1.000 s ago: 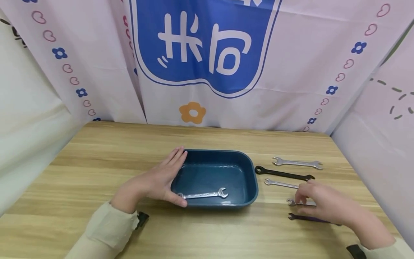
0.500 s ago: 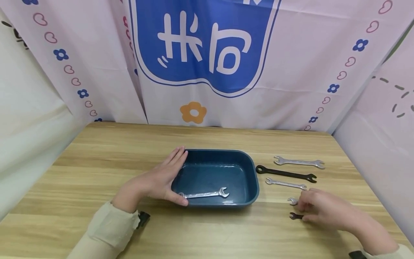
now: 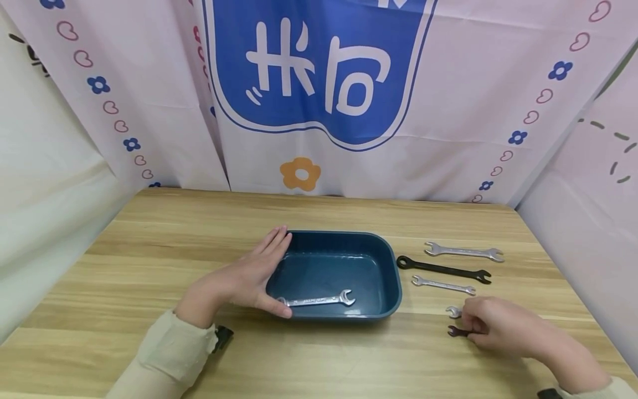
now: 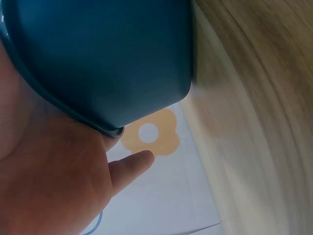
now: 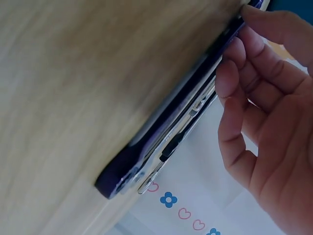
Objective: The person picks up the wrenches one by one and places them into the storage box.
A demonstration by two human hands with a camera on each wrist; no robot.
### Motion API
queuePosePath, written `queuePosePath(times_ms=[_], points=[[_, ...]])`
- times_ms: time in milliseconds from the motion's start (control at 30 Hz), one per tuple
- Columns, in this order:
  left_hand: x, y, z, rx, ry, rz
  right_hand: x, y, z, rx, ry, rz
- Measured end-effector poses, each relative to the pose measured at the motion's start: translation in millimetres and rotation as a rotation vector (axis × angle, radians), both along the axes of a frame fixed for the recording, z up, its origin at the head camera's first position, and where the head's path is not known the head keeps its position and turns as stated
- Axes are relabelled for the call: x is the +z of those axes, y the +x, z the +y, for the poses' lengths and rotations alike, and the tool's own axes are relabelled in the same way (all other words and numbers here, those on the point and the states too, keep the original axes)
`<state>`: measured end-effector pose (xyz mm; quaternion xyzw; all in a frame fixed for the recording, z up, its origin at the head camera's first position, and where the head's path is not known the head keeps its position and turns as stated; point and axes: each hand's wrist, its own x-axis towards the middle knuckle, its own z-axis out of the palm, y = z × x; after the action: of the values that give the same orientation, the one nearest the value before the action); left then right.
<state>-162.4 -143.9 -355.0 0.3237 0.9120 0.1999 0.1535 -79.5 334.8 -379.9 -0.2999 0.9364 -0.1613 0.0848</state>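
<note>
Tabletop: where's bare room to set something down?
Bare wood lies left of the left hand, in front of the dark blue tray, and behind it. Crowded: right of the tray, with open-end wrenches, a black combination wrench and the right hand.

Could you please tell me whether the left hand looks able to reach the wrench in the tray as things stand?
Probably yes: the left hand already rests on the open tray, its thumb near one end of the wrench, and nothing covers the wrench's middle.
</note>
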Motion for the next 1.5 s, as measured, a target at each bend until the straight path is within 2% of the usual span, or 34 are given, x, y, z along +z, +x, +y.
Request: queuePosePath(times_ms=[133, 333, 700, 900, 1133, 1267, 1367, 1500], points=[[0.2, 0.5, -0.5, 0.000, -0.002, 0.002, 0.3, -0.2, -1.6, -0.022, 0.002, -0.063], [0.0, 0.9, -1.2, 0.003, -0.004, 0.002, 1.1, -2.1, -2.7, -0.033, -0.002, -0.101], [-0.1, 1.3, -0.4, 0.001, 0.002, 0.005, 2.5, -7.0, 3.8, 0.022, -0.073, -0.160], [0.2, 2.2, -0.5, -0.001, 0.007, 0.001, 4.6, -10.6, 5.9, 0.035, -0.098, -0.161], [0.0, 1.4, 0.7, 0.003, -0.004, -0.006, 7.2, -14.4, 4.2, 0.118, -0.213, -0.202], [0.2, 1.3, 1.3, 0.003, -0.006, -0.010, 10.7, -18.1, 0.5, 0.142, -0.252, -0.178], [0.8, 1.5, 1.3, 0.002, -0.005, -0.011, 15.0, -21.8, -4.6, 0.131, -0.249, -0.148], [1.8, 1.8, 1.5, 0.001, -0.004, -0.011, 22.1, -26.8, -13.9, 0.077, -0.239, -0.167]])
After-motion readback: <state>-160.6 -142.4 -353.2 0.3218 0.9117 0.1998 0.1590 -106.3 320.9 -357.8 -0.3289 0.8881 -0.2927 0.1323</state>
